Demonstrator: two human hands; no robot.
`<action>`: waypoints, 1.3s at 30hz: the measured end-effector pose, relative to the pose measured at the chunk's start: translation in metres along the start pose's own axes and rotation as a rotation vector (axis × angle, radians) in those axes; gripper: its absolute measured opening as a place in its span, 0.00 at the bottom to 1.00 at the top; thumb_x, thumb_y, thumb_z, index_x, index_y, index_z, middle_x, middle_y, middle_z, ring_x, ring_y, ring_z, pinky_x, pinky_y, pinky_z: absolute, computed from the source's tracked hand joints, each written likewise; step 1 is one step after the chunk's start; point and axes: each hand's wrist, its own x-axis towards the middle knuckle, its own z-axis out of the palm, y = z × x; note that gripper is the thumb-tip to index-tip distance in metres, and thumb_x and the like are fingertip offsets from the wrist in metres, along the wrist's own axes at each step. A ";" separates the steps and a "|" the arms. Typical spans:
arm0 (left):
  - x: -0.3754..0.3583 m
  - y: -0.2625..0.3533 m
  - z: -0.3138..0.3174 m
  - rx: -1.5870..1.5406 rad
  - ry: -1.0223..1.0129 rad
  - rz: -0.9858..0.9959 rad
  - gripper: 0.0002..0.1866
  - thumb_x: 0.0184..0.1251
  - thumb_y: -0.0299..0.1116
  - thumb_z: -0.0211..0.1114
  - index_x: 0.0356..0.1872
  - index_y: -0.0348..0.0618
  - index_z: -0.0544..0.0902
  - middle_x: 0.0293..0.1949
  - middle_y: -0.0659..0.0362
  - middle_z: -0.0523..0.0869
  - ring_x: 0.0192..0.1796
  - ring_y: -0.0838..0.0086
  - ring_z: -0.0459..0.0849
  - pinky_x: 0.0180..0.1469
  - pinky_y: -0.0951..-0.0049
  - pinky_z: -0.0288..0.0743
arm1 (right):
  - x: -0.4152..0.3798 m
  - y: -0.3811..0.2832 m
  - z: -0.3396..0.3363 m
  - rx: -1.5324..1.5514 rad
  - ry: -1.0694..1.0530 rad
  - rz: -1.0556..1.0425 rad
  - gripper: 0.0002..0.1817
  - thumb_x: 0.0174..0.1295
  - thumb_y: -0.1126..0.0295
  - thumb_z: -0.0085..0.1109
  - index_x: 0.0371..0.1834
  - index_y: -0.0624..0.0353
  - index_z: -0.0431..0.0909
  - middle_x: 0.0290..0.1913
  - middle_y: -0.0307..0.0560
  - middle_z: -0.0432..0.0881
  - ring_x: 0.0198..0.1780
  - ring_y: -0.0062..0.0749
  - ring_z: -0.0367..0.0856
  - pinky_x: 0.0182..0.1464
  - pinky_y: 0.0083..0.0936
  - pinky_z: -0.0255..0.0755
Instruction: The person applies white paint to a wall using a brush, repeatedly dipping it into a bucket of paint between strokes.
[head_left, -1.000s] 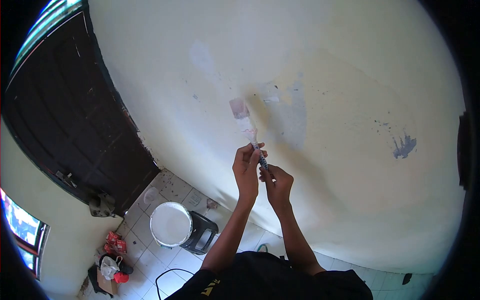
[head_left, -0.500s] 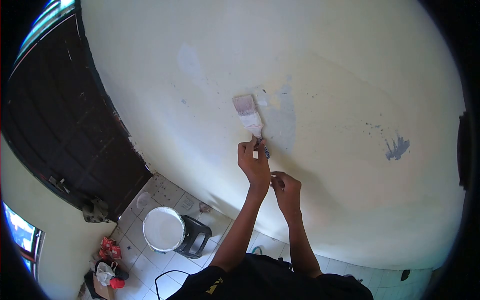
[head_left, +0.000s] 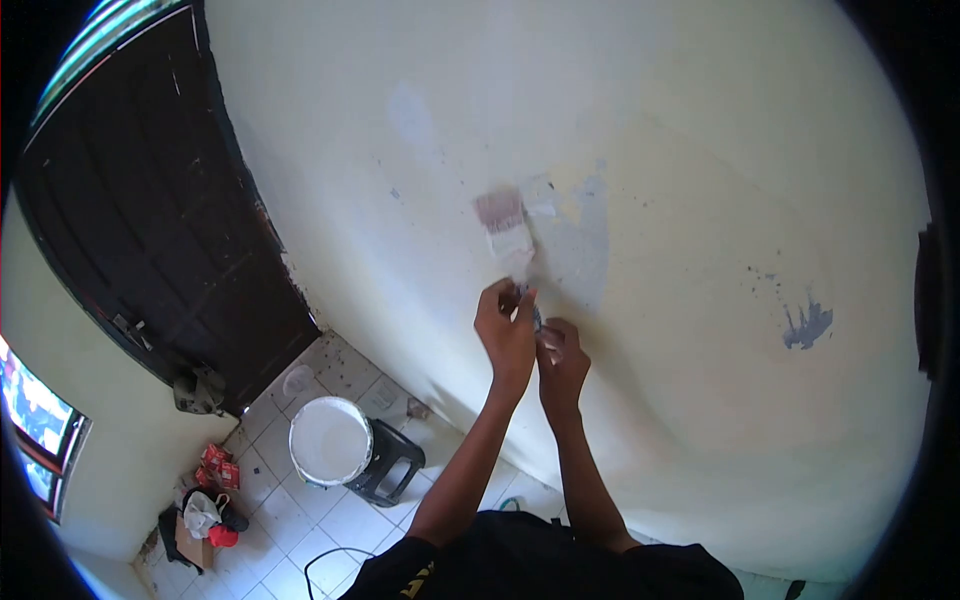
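A wide paintbrush (head_left: pixel 513 245) with pale, paint-covered bristles points up in front of the wall. My left hand (head_left: pixel 508 335) is closed around its handle just below the white-smeared ferrule. Lower and to the right, my right hand (head_left: pixel 563 365) has its fingers closed at the bottom end of the patterned handle. Behind the brush, the cream wall (head_left: pixel 700 230) carries a grey bare patch (head_left: pixel 575 245) with flaked edges.
A white paint bucket (head_left: pixel 331 440) sits by a dark plastic stool (head_left: pixel 390 468) on the tiled floor. The dark door (head_left: pixel 150 210) is at left. Red boxes (head_left: pixel 218 467) and bags lie below it. A dark cable (head_left: pixel 325 550) curves near my body. Another grey scrape (head_left: pixel 808 326) marks the wall.
My right hand has moved up and left to the end of the brush handle. The left hand keeps its grip on the brush. The view has shifted slightly.
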 end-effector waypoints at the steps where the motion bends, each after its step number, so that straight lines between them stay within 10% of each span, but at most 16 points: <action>1: -0.001 0.003 -0.006 -0.010 -0.027 -0.057 0.11 0.62 0.21 0.66 0.43 0.29 0.78 0.38 0.52 0.81 0.39 0.71 0.84 0.41 0.71 0.78 | -0.004 -0.001 0.001 0.025 -0.033 -0.050 0.15 0.64 0.77 0.58 0.54 0.66 0.73 0.42 0.56 0.85 0.42 0.40 0.88 0.46 0.30 0.82; 9: -0.020 0.021 -0.014 -0.421 -0.098 -0.260 0.09 0.71 0.25 0.59 0.41 0.33 0.68 0.29 0.55 0.79 0.35 0.73 0.86 0.32 0.75 0.83 | -0.013 -0.009 -0.007 0.279 -0.047 0.002 0.10 0.64 0.83 0.56 0.48 0.72 0.77 0.38 0.55 0.85 0.39 0.34 0.87 0.44 0.27 0.82; 26: 0.003 0.008 0.003 -0.175 -0.220 -0.162 0.07 0.74 0.24 0.54 0.37 0.36 0.64 0.27 0.55 0.78 0.27 0.76 0.80 0.29 0.73 0.81 | -0.002 0.011 -0.047 0.096 -0.093 0.068 0.08 0.67 0.74 0.57 0.42 0.70 0.80 0.34 0.51 0.85 0.37 0.31 0.87 0.43 0.25 0.81; 34: -0.006 0.000 -0.026 -0.842 -0.289 -0.468 0.08 0.77 0.30 0.50 0.51 0.40 0.69 0.30 0.62 0.74 0.31 0.79 0.72 0.37 0.78 0.69 | -0.002 0.002 -0.027 0.500 -0.247 0.246 0.11 0.67 0.73 0.57 0.48 0.68 0.80 0.39 0.51 0.85 0.39 0.30 0.86 0.42 0.26 0.80; 39: -0.012 -0.004 -0.029 -0.661 -0.439 -0.433 0.11 0.79 0.33 0.45 0.53 0.39 0.70 0.28 0.62 0.70 0.30 0.80 0.68 0.35 0.75 0.68 | -0.007 -0.013 -0.021 0.480 -0.239 0.227 0.09 0.67 0.74 0.57 0.44 0.69 0.79 0.38 0.49 0.84 0.38 0.30 0.86 0.41 0.25 0.80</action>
